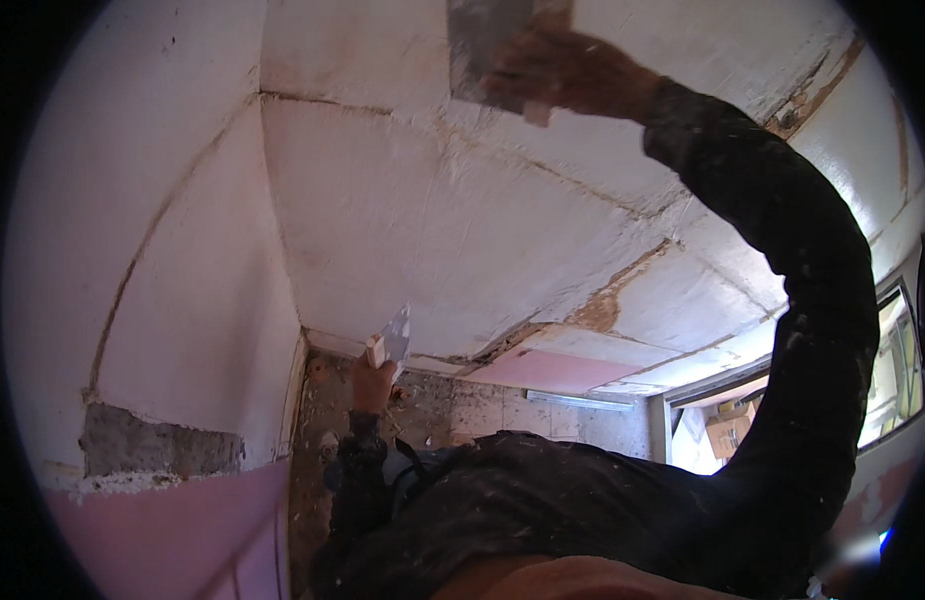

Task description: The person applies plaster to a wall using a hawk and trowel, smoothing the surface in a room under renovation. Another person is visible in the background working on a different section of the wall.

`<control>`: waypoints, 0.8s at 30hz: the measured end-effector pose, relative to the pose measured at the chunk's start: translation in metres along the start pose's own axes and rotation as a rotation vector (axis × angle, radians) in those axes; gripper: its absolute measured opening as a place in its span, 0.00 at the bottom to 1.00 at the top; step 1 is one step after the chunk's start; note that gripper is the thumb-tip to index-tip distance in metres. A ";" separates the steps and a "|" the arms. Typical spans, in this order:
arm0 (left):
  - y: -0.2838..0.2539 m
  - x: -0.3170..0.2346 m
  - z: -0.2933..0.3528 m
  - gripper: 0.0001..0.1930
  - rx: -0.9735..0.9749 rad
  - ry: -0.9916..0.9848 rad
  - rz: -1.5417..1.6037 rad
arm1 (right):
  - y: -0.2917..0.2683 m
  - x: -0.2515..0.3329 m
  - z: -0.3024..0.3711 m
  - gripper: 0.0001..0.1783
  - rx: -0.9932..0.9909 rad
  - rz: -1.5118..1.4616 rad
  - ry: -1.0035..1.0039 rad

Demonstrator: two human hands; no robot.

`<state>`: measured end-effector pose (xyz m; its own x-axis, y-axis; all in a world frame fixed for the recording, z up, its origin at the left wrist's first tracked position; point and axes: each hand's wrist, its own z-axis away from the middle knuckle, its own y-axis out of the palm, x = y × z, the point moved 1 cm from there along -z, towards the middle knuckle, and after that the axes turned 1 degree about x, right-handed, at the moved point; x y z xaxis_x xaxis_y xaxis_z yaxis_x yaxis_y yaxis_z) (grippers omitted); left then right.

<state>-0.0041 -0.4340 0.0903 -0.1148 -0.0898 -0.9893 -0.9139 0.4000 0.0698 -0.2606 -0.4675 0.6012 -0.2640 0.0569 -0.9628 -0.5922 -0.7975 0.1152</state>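
My right hand (582,75) is raised high and wrapped round the handle of a plastering trowel (470,55). Its grey rectangular blade lies close to or against the whitish wall (382,210); the exact contact is hard to see. A pale end of the handle shows below my fingers. Lower down on the left, my left hand (370,385) grips a putty knife (396,335) by its light wooden handle. The blade points upward and carries whitish smears. Both hands are closed.
Brown cracks and a flaked strip (607,300) cross the wall. The left wall (202,290) has a bare grey patch (162,442) above a pink band (172,530). A dirty floor (322,400) lies below. An opening (717,430) and a window (894,365) stand at the right.
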 end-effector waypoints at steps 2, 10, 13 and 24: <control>-0.001 0.000 0.002 0.13 -0.014 -0.048 0.020 | 0.002 0.021 -0.011 0.39 0.154 0.036 -0.046; -0.007 -0.012 0.020 0.14 0.000 -0.088 0.007 | -0.003 -0.048 0.110 0.19 0.504 0.042 0.001; -0.016 -0.026 0.017 0.15 0.013 -0.104 0.053 | -0.068 -0.052 0.119 0.37 0.333 -0.176 0.394; -0.088 -0.083 -0.020 0.20 -0.056 -0.239 0.091 | -0.133 0.213 -0.103 0.27 -0.505 -1.360 1.807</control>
<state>0.0777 -0.4795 0.1685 -0.1080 0.1650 -0.9804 -0.9250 0.3447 0.1600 -0.1600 -0.4109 0.3558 0.8545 0.3221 0.4076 0.4660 -0.8221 -0.3272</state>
